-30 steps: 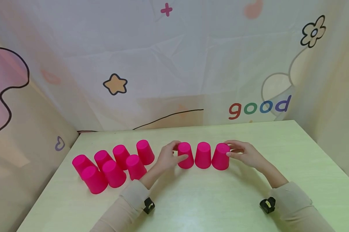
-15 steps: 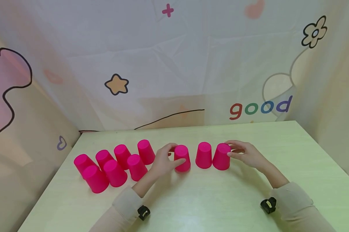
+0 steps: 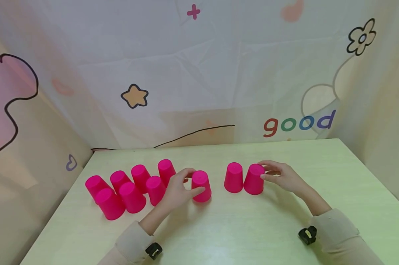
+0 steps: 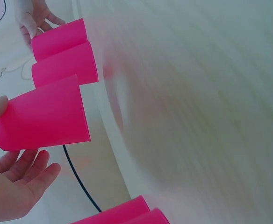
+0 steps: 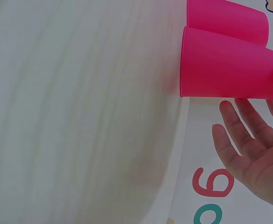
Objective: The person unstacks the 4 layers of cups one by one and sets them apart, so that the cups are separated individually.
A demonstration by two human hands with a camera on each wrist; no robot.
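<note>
My left hand (image 3: 176,193) holds an upside-down pink cup (image 3: 200,184) between its thumb in front and fingers behind. In the left wrist view the thumb presses that cup (image 4: 43,116) near its narrow end. To the right, two more upturned pink cups stand side by side: a middle cup (image 3: 233,178) and a right cup (image 3: 254,180). My right hand (image 3: 283,178) pinches the right cup near its top, thumb in front and index finger behind. In the right wrist view the other fingers spread loosely beside this cup (image 5: 225,65).
Several upturned pink cups (image 3: 131,198) stand in two slanting rows on the left of the pale table (image 3: 239,235), the nearest one (image 3: 155,189) close to my left hand. A printed curtain (image 3: 192,84) hangs behind the table's back edge.
My left hand has drawn its cup left and toward me, away from the middle cup, opening a gap between them. The right hand and its cup have stayed in place.
</note>
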